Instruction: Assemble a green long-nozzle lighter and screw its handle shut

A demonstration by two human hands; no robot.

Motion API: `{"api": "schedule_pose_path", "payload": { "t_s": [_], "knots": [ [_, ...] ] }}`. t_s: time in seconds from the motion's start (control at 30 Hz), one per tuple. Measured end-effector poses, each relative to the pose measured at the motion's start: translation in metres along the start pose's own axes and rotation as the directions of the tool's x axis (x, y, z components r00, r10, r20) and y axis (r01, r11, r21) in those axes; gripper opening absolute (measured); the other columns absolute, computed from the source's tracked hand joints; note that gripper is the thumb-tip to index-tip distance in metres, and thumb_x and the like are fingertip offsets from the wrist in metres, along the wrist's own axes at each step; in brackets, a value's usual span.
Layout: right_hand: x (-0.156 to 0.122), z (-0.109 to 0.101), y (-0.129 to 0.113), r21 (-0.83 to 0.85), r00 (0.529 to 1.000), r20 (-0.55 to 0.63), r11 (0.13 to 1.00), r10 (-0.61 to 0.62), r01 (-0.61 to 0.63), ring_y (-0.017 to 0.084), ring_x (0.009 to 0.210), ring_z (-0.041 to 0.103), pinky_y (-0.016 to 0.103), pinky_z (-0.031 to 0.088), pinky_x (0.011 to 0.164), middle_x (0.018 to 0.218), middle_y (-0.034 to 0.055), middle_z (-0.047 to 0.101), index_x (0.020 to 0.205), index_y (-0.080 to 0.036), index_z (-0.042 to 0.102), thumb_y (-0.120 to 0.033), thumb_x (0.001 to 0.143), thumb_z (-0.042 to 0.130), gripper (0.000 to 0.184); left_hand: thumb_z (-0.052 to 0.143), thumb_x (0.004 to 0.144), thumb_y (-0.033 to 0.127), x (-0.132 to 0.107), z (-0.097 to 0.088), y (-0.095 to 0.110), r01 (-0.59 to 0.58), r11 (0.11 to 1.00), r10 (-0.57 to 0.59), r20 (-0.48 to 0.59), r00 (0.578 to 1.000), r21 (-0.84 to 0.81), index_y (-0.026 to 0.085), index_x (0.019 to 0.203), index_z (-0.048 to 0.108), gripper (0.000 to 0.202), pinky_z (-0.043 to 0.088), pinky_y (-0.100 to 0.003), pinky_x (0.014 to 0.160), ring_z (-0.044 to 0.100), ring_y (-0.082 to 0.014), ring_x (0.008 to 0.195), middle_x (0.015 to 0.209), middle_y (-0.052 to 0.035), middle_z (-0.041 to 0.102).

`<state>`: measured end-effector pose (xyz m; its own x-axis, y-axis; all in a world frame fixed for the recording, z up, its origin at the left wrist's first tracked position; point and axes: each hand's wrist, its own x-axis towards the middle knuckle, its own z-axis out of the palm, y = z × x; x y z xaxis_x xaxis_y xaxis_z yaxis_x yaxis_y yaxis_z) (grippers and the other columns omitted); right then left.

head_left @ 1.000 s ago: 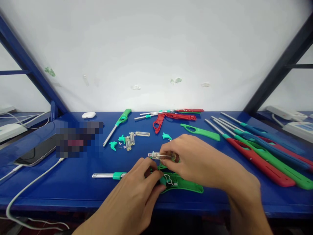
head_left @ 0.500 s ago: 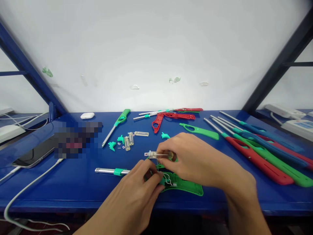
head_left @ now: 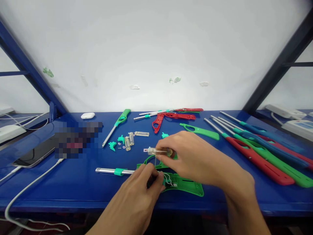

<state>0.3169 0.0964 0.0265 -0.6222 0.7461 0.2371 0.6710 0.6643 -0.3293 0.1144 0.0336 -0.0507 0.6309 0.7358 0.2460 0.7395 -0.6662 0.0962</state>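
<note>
At the near edge of the blue bench (head_left: 73, 189), your right hand (head_left: 193, 156) is pinching a clear fuel cartridge (head_left: 156, 151) — your left hand (head_left: 141, 192) is gripping the open green lighter shell (head_left: 188, 187) — no readable markings

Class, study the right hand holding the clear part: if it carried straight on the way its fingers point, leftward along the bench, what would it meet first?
Probably the small clear tubes left of the right hand and its clear part, though depth is uncertain.

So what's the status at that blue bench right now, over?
Right hand pinches clear tube part above the green shell. Left hand pins shell at its metal nozzle end. Spare parts behind, clear of hands.
</note>
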Motion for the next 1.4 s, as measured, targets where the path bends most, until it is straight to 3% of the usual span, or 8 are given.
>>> {"api": "schedule_pose_path", "payload": {
  "t_s": [0.13,0.23,0.5,0.73,0.97,1.2,1.4],
  "knots": [
    [0.001,0.001,0.001,0.001,1.0,-0.008,1.0,-0.01,0.01,0.01,0.063,0.045,0.032,0.023,0.061,0.068,-0.0061,0.063,0.073,-0.02,0.059,-0.018,0.097,0.059,0.025,0.041,0.101,0.004,0.003,-0.005,0.003,0.049,0.997,-0.053,-0.082,0.995,-0.053,0.019,0.106,0.068,0.031,0.068,-0.047,0.085,0.065,-0.0261,0.099,0.113,-0.0093,0.065],
    [0.001,0.001,0.001,0.002,1.0,-0.009,1.0,-0.007,0.007,0.01,0.061,0.044,0.033,0.022,0.061,0.066,-0.0063,0.062,0.071,-0.02,0.059,-0.018,0.098,0.058,0.027,0.04,0.107,0.01,0.006,-0.007,0.004,0.023,0.998,-0.032,-0.134,0.99,-0.066,0.018,0.102,0.066,0.028,0.068,-0.05,0.085,0.064,-0.0269,0.099,0.112,-0.0103,0.066],
    [0.0,0.0,-0.001,0.013,1.0,-0.001,1.0,-0.013,0.013,0.011,0.063,0.047,0.034,0.022,0.063,0.068,-0.0033,0.063,0.073,-0.02,0.06,-0.017,0.099,0.056,0.026,0.039,0.107,0.009,0.005,-0.005,0.0,-0.019,1.0,0.018,-0.112,0.994,-0.013,0.018,0.106,0.069,0.031,0.066,-0.056,0.089,0.066,-0.0289,0.101,0.112,-0.0091,0.07],
    [0.002,0.002,-0.004,0.019,1.0,0.006,1.0,-0.023,0.023,0.01,0.065,0.049,0.033,0.023,0.063,0.069,-0.0054,0.065,0.072,-0.02,0.057,-0.015,0.096,0.058,0.025,0.03,0.108,0.011,0.008,-0.008,0.003,0.0,1.0,0.002,-0.123,0.992,0.015,0.019,0.107,0.074,0.045,0.067,-0.052,0.08,0.068,-0.0302,0.096,0.111,-0.0114,0.072],
    [0.003,0.001,-0.004,0.016,1.0,0.006,1.0,-0.018,0.018,0.01,0.064,0.048,0.033,0.023,0.061,0.069,-0.0064,0.065,0.072,-0.02,0.057,-0.015,0.095,0.058,0.024,0.033,0.107,0.012,0.002,-0.007,0.002,0.037,0.999,-0.038,-0.071,0.997,-0.014,0.021,0.113,0.074,0.042,0.063,-0.066,0.09,0.069,-0.0324,0.102,0.114,-0.0091,0.073],
    [0.002,0.001,-0.004,0.019,1.0,0.017,1.0,-0.011,0.011,0.01,0.066,0.049,0.033,0.024,0.063,0.069,-0.0051,0.065,0.073,-0.02,0.059,-0.013,0.096,0.058,0.024,0.036,0.103,0.008,0.008,-0.009,0.005,0.013,1.0,-0.011,-0.116,0.993,0.014,0.019,0.109,0.073,0.039,0.064,-0.062,0.08,0.068,-0.0339,0.096,0.111,-0.0115,0.072],
    [0.004,0.001,-0.005,0.007,0.999,0.033,1.0,0.007,-0.008,0.011,0.067,0.051,0.033,0.025,0.063,0.071,-0.0053,0.067,0.073,-0.021,0.06,-0.015,0.096,0.058,0.023,0.036,0.095,0.001,0.011,-0.008,0.006,-0.022,0.994,0.032,-0.093,0.995,0.108,0.017,0.108,0.073,0.042,0.065,-0.061,0.082,0.068,-0.0356,0.1,0.113,-0.0115,0.073]
  ]
}}
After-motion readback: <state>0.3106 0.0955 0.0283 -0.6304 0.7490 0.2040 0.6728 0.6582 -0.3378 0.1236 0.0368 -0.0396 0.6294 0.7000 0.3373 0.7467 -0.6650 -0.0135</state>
